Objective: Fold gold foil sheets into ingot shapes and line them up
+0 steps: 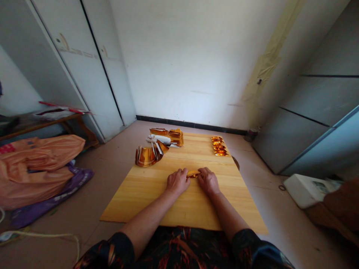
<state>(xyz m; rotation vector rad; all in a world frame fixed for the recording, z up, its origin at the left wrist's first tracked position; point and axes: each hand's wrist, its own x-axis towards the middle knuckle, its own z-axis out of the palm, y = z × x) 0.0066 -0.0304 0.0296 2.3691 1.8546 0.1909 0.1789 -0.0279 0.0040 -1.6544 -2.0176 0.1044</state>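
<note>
A small folded piece of gold foil paper (193, 174) is stretched between my two hands, low over the middle of the wooden board (157, 201). My left hand (178, 181) is closed on its left end. Its right end sits in the fingers of my right hand (208, 180), also closed. Fingertips of both hands are partly hidden by the knuckles. Beyond my left hand, curled gold foil sheets (146, 156) with white undersides lie on the board. To the far right stands a row of several folded gold foil pieces (218, 146).
Behind the curled sheets lie a stack of gold foil sheets (176, 136) and a white roll-like bundle (158, 139). Orange bags (42, 164) and a purple bag (56, 196) are on the floor at left. A white box (305, 190) stands at right.
</note>
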